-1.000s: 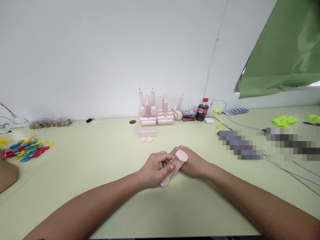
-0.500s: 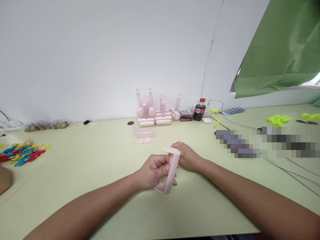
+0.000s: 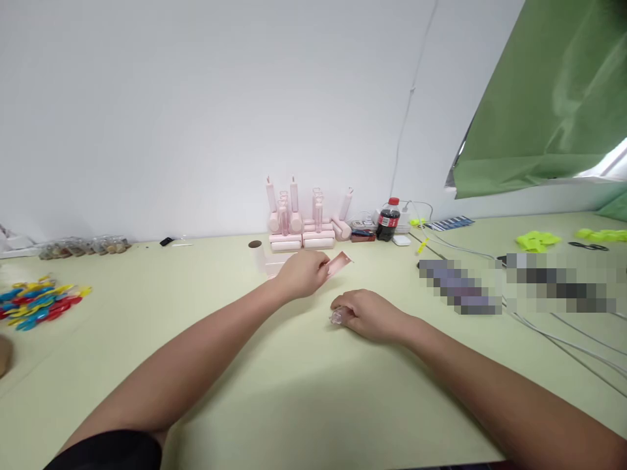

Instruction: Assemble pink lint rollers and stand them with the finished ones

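My left hand (image 3: 304,273) is closed around one end of a pink curved plastic cover (image 3: 339,264), held out over the table. Its other end sticks out to the right of my fingers. Closer to me, my right hand (image 3: 368,314) rests low at the tabletop with its fingers wrapped round a clear plastic piece (image 3: 337,316); most of that piece is hidden in the palm. Just beyond my left hand stands a white roll (image 3: 256,256) with a brown core, beside a transparent pink part (image 3: 275,266) partly covered by my hand.
Pink rollers and handles (image 3: 302,240) are stacked against the wall. A cola bottle (image 3: 388,220) stands right of them, near cables (image 3: 455,243) and a blurred-out object (image 3: 458,286). Colourful plastic pieces (image 3: 42,301) lie far left, yellow-green pieces (image 3: 537,241) far right.
My left hand has carried the pink cover forward, away from my right hand. My right hand has come down to the table, and the clear piece in it now shows.
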`<state>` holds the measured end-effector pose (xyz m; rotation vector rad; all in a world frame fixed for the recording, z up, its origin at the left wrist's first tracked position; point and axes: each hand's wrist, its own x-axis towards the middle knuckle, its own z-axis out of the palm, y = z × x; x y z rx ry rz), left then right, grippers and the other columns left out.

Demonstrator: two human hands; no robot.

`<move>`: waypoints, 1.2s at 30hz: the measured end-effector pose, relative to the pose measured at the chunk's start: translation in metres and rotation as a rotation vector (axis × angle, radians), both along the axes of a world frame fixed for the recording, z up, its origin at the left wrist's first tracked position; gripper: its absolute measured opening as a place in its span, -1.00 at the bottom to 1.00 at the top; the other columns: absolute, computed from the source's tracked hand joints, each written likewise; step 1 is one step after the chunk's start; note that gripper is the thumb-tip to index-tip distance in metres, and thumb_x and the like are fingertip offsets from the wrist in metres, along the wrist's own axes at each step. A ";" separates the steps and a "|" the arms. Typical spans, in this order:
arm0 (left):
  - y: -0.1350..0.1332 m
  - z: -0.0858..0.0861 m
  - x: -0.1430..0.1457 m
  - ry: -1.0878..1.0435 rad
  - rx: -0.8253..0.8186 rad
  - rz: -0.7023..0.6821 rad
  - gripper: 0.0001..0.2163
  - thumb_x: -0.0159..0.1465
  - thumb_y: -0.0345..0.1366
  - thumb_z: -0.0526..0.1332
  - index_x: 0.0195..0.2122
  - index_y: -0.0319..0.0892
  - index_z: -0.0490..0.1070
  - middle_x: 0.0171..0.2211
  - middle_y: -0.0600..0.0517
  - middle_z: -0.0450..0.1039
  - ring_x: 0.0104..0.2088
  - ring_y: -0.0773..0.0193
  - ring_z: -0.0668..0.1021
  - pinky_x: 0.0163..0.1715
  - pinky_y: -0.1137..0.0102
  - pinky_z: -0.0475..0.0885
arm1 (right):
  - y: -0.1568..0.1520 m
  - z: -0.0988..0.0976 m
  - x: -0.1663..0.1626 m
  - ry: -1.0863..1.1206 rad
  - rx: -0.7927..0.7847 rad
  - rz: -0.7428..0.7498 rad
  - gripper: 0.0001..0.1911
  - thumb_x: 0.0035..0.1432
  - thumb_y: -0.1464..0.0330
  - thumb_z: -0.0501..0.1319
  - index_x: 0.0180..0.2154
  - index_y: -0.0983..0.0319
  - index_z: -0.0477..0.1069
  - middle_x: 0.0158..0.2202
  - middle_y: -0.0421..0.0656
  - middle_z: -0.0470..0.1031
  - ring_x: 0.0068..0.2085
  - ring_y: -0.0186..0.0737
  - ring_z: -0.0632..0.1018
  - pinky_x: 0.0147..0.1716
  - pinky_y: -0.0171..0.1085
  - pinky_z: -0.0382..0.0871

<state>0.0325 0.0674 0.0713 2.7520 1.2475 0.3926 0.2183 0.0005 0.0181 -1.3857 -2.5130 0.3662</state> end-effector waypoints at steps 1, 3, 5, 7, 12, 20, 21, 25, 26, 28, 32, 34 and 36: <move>0.008 0.001 0.009 0.044 0.027 0.011 -0.72 0.34 -0.29 -0.04 -0.41 -0.17 0.41 -0.49 -0.01 0.48 -0.49 0.22 0.49 -0.50 0.38 0.26 | 0.000 0.000 0.000 -0.007 0.004 -0.004 -0.75 0.07 0.50 0.11 -0.26 0.20 0.52 -0.32 -0.13 0.58 -0.31 -0.17 0.51 -0.37 -0.32 0.21; 0.020 -0.002 0.025 0.095 0.060 0.023 -0.76 0.33 -0.31 -0.01 -0.34 -0.19 0.43 -0.44 -0.06 0.51 -0.46 0.15 0.52 -0.48 0.35 0.28 | 0.000 -0.001 0.000 -0.015 0.009 -0.008 -0.73 0.07 0.49 0.12 -0.21 0.20 0.52 -0.28 -0.11 0.58 -0.27 -0.15 0.52 -0.34 -0.31 0.22; 0.026 -0.009 0.035 0.121 0.078 0.017 -0.80 0.32 -0.32 0.02 -0.30 -0.20 0.43 -0.42 -0.09 0.52 -0.43 0.11 0.54 -0.45 0.34 0.30 | -0.001 -0.001 0.000 -0.015 0.012 -0.007 -0.71 0.09 0.48 0.12 -0.17 0.21 0.52 -0.26 -0.09 0.58 -0.25 -0.14 0.52 -0.32 -0.30 0.23; 0.025 -0.015 0.038 0.146 0.101 0.006 -0.82 0.31 -0.32 0.04 -0.27 -0.20 0.43 -0.40 -0.09 0.53 -0.38 0.09 0.55 -0.42 0.33 0.32 | -0.001 -0.002 0.001 -0.017 0.015 0.006 -0.71 0.11 0.48 0.11 -0.17 0.21 0.52 -0.27 -0.10 0.57 -0.25 -0.14 0.51 -0.32 -0.30 0.22; 0.018 -0.010 0.010 0.172 0.165 0.036 -0.81 0.34 -0.31 0.03 -0.19 -0.17 0.42 -0.25 -0.10 0.54 -0.21 0.07 0.55 -0.32 0.33 0.32 | -0.001 -0.003 0.000 -0.027 0.025 0.074 -0.75 0.12 0.51 0.10 -0.22 0.22 0.49 -0.28 -0.09 0.53 -0.25 -0.14 0.47 -0.29 -0.27 0.23; 0.026 0.040 -0.052 0.130 0.178 0.208 -0.68 0.39 -0.11 -0.05 -0.15 -0.14 0.42 -0.33 -0.02 0.53 -0.37 0.17 0.52 -0.46 0.38 0.20 | 0.005 -0.013 -0.068 -0.019 0.245 0.311 -0.67 0.13 0.47 0.15 -0.03 0.33 0.38 0.03 0.08 0.43 0.04 0.00 0.39 0.01 -0.09 0.26; 0.026 0.042 -0.055 0.132 0.181 0.214 -0.69 0.38 -0.12 -0.04 -0.15 -0.14 0.42 -0.32 -0.02 0.53 -0.37 0.18 0.52 -0.46 0.38 0.20 | 0.010 -0.014 -0.081 -0.045 0.259 0.333 -0.66 0.13 0.45 0.16 -0.02 0.33 0.37 0.04 0.09 0.42 0.06 0.02 0.38 0.04 -0.07 0.25; 0.025 0.038 -0.059 0.157 0.174 0.214 -0.74 0.36 -0.16 -0.02 -0.20 -0.12 0.42 -0.29 0.00 0.54 -0.35 0.18 0.51 -0.46 0.39 0.18 | 0.038 -0.012 -0.124 -0.130 0.224 0.183 -0.55 0.15 0.33 0.20 0.05 0.39 0.31 0.23 0.22 0.21 0.21 0.18 0.25 0.15 0.07 0.12; 0.024 0.036 -0.060 0.172 0.169 0.206 -0.75 0.36 -0.17 -0.01 -0.23 -0.13 0.42 -0.31 0.00 0.54 -0.36 0.19 0.51 -0.48 0.39 0.17 | 0.043 -0.010 -0.131 -0.139 0.204 0.156 -0.55 0.16 0.31 0.20 0.05 0.40 0.31 0.22 0.24 0.22 0.20 0.20 0.26 0.14 0.09 0.12; 0.022 0.031 -0.062 0.206 0.159 0.188 -0.76 0.35 -0.22 -0.02 -0.31 -0.13 0.41 -0.36 0.00 0.52 -0.39 0.20 0.49 -0.50 0.39 0.15 | 0.050 -0.006 -0.140 -0.155 0.157 0.122 -0.57 0.18 0.29 0.18 0.02 0.43 0.34 0.15 0.28 0.30 0.14 0.22 0.33 0.08 0.08 0.20; 0.018 0.018 -0.068 0.254 0.134 0.169 -0.77 0.35 -0.26 -0.02 -0.36 -0.14 0.38 -0.39 0.00 0.50 -0.41 0.21 0.48 -0.51 0.39 0.14 | 0.042 -0.001 -0.139 -0.177 0.065 0.105 -0.61 0.20 0.25 0.16 -0.05 0.42 0.38 -0.01 0.23 0.45 -0.01 0.17 0.45 -0.17 -0.07 0.38; 0.017 0.009 -0.070 0.274 0.113 0.155 -0.79 0.34 -0.27 -0.01 -0.34 -0.15 0.37 -0.37 -0.01 0.51 -0.40 0.20 0.48 -0.50 0.40 0.14 | 0.031 -0.001 -0.136 -0.182 0.049 0.113 -0.63 0.20 0.24 0.16 -0.08 0.40 0.39 -0.07 0.19 0.49 -0.04 0.15 0.46 -0.20 -0.09 0.38; 0.018 -0.001 -0.070 0.292 0.094 0.140 -0.82 0.32 -0.28 0.03 -0.35 -0.16 0.37 -0.37 -0.02 0.51 -0.40 0.19 0.49 -0.50 0.40 0.15 | 0.021 0.000 -0.133 -0.183 0.046 0.120 -0.64 0.20 0.26 0.15 -0.09 0.40 0.38 -0.11 0.17 0.50 -0.05 0.15 0.45 -0.19 -0.08 0.38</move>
